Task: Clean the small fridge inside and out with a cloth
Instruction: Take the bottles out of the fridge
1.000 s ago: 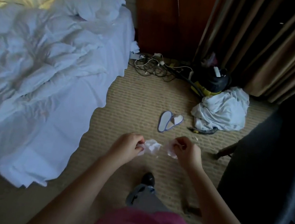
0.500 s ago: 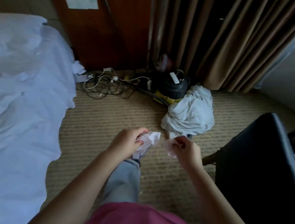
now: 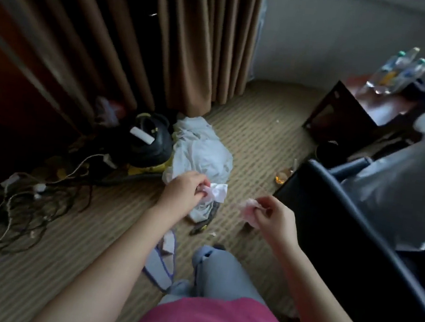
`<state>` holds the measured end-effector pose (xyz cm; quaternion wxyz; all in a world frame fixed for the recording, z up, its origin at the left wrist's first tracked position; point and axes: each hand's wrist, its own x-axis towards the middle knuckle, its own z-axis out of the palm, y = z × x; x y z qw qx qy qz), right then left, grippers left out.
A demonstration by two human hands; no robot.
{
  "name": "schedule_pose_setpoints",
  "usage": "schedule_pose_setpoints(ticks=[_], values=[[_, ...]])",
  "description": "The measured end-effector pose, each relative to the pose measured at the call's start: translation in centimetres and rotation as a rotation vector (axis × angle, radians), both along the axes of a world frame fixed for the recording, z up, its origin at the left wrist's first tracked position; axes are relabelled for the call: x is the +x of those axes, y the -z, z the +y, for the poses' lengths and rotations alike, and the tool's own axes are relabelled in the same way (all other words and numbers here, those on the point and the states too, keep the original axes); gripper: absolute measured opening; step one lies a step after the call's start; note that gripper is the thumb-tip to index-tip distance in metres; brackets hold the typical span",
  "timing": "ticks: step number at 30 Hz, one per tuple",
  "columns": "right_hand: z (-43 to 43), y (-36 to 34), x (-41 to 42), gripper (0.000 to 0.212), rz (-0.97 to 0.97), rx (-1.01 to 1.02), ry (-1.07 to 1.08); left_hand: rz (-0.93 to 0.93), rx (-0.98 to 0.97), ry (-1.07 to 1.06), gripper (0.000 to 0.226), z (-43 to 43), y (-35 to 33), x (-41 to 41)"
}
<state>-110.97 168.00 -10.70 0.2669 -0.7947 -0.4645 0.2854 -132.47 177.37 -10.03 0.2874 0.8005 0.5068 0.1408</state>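
My left hand [image 3: 183, 193] pinches a small crumpled white piece of cloth or tissue [image 3: 217, 191] in front of me, above the carpet. My right hand [image 3: 272, 216] pinches a second small crumpled pinkish-white piece [image 3: 246, 210] a short way to the right. The two pieces are apart. No fridge is in view.
A black and yellow vacuum cleaner [image 3: 151, 145] stands by the brown curtain [image 3: 188, 40], a heap of white linen [image 3: 201, 154] against it. Tangled cables [image 3: 36, 192] lie at left. A black chair [image 3: 356, 245] is at right; a dark wooden table [image 3: 389, 105] bears bottles [image 3: 396, 71].
The view has swung right: the bed has left the picture, the table and bottles have come in. My hands have drawn apart, each keeping its own piece.
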Motion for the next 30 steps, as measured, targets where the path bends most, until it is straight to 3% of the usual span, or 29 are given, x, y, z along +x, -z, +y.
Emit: schedule_pose_setpoints(ticks=[7,14,20,30], values=[[13.3,-0.8,8.6,0.005,-0.041,0.112,0.113,0.044,-0.053,0.170,0.005,14.0,1.8,10.3],[22.8,-0.6,19.5,0.006,-0.046,-0.002,0.222,0.043,-0.015,0.298,0.007,25.5,0.4,22.4],[23.7,1.7,25.0,0.008,0.086,-0.064,0.451,0.111,-0.050,0.468,0.007,32.4,1.0,31.5],[30.3,8.3,36.9,0.006,0.220,-0.111,0.989,0.190,-0.107,0.868,0.015,43.3,7.6,55.4]])
